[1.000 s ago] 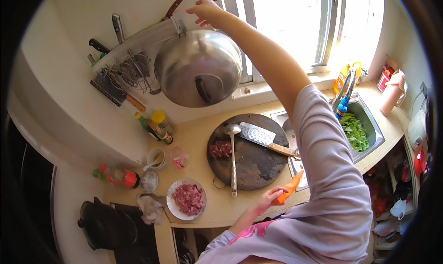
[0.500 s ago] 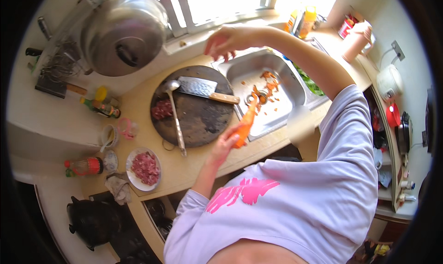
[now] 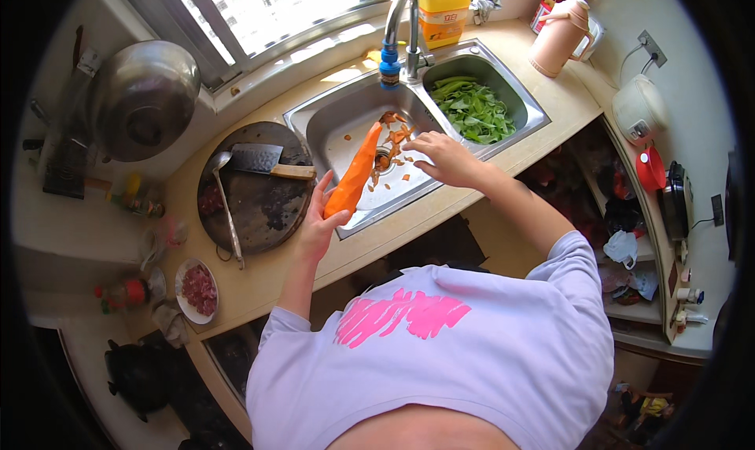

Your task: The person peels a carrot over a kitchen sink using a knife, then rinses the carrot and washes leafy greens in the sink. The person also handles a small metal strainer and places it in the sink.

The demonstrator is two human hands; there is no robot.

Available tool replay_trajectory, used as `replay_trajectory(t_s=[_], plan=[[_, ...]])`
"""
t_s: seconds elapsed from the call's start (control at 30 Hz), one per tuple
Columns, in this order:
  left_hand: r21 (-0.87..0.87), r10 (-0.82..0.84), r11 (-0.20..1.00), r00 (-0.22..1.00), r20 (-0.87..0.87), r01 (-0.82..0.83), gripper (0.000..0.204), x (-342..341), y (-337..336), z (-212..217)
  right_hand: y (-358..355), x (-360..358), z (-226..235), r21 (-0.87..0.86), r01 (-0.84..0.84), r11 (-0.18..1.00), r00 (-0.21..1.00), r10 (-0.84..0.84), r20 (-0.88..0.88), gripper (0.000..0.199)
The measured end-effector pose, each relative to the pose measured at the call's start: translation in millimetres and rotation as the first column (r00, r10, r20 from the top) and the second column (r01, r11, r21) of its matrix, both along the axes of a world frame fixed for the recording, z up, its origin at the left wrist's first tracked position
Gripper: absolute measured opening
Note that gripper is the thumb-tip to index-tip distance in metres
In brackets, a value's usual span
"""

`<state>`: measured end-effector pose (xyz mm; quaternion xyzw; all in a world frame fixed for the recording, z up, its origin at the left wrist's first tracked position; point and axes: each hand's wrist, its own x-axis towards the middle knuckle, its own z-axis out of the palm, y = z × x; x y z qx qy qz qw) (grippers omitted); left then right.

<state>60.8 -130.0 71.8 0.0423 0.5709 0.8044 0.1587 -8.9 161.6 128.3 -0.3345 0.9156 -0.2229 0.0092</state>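
The orange carrot (image 3: 355, 178) is held slanting over the left sink basin (image 3: 334, 123), its thick end grasped by the fingers of the left hand (image 3: 321, 222). The right hand's (image 3: 450, 160) fingers are held loose and half-bent near the peelings (image 3: 399, 135). 1 cleaver (image 3: 257, 158) and 1 ladle (image 3: 229, 202) are laid on the round board (image 3: 271, 206).

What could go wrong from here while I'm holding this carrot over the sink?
The carrot might slip from your left hand and drop into the sink. Peels lie around the drain, so they could clog it if washed down. The cleaver lies on the board with its handle toward the sink, so a knock might shift it.
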Motion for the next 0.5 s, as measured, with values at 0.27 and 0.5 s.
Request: replay_trajectory(t_s=[0.27,0.5], plan=[[-0.214,-0.019,0.977,0.981,-0.192,-0.022,0.089,0,94,21,62,-6,-25,-0.293,0.013,0.956,0.972,-0.081,-0.221,0.062],[-0.457,-0.055,0.874,0.901,-0.430,-0.165,0.083,-3,145,31,99,-19,-20,-0.443,0.104,0.891,0.990,-0.133,-0.036,0.037]])
